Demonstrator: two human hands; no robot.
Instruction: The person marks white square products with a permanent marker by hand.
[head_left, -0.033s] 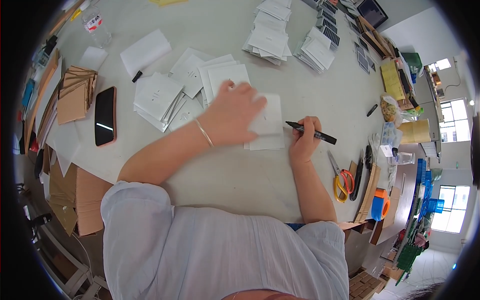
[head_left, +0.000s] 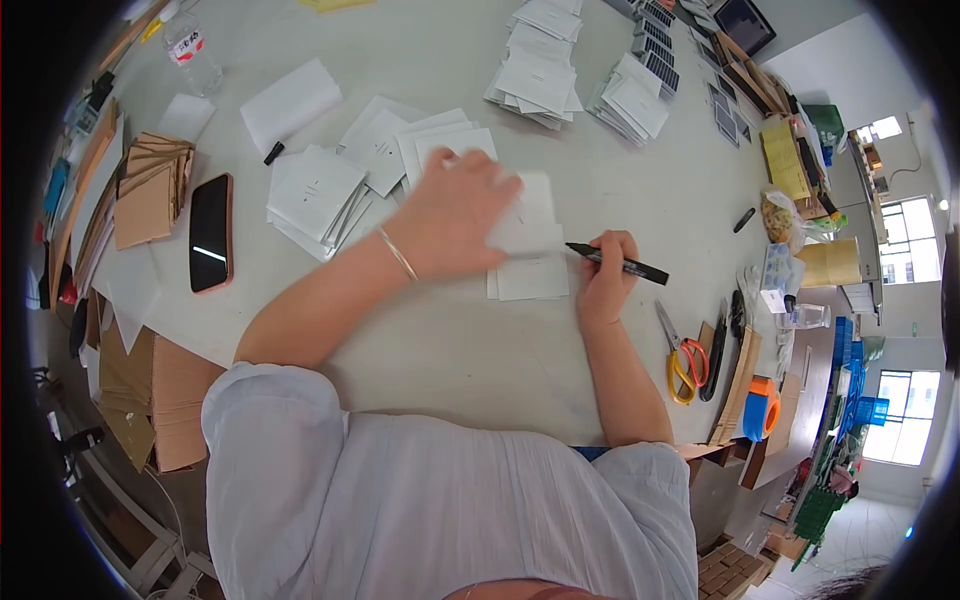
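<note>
The right hand [head_left: 606,285] pinches the black marker [head_left: 643,269], whose long axis runs crosswise, tip pointing toward the left hand [head_left: 452,218]. This left hand, blurred, has fingers spread over white cards [head_left: 532,272], which lie partly between both hands.

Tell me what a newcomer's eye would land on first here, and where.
Probably the blurred left hand at the centre, fingers spread over white cards, and the right hand just beside them, holding a black marker. Next, the scissors with red and yellow handles stand out on the right, and the dark phone lies off to the left.
</note>
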